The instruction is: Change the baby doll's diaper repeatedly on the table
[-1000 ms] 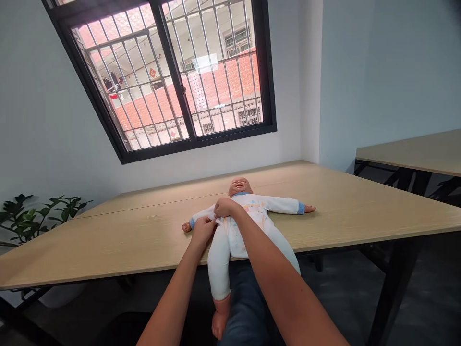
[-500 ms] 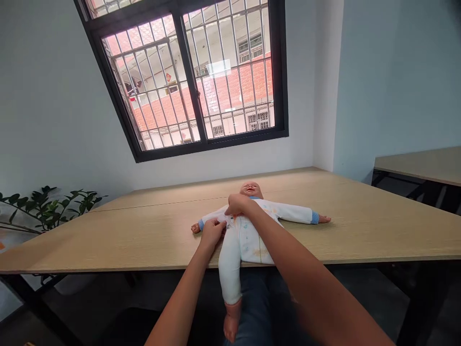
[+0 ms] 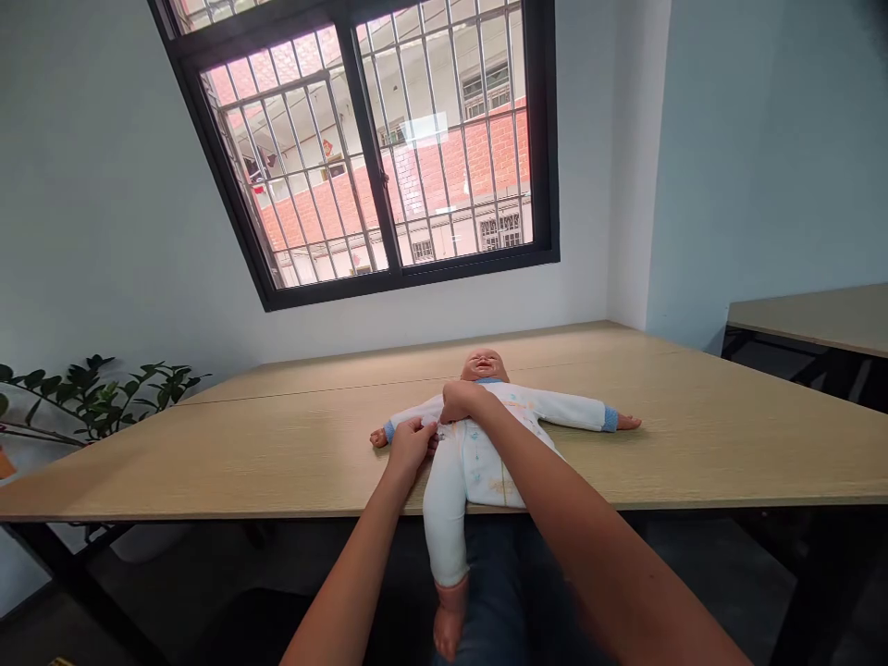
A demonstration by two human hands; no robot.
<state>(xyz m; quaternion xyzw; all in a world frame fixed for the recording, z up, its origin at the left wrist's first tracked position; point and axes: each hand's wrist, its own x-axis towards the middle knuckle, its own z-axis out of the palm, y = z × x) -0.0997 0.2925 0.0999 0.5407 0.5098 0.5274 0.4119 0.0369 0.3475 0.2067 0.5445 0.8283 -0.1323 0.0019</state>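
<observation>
A baby doll (image 3: 484, 364) lies on its back on the table, arms spread, with one leg hanging over the front edge. It wears a white baby shirt (image 3: 486, 472) with blue cuffs and collar and a coloured print, and white trousers (image 3: 444, 523). At the shirt's left side, my left hand (image 3: 412, 446) is closed in a pinch on its edge. My right hand (image 3: 463, 400) reaches across the doll's chest, fingers curled down on the shirt close to my left hand. My right forearm hides part of the doll's body and its other leg.
The wooden table (image 3: 277, 453) stretches to both sides under the doll. Beyond it is a barred window (image 3: 375, 166) in the wall. A leafy plant (image 3: 104, 398) stands at the left, and another table (image 3: 819, 319) is at the right.
My right hand has shifted slightly down, nearer to my left hand. My left hand stays at the shirt's side. The view has moved a little.
</observation>
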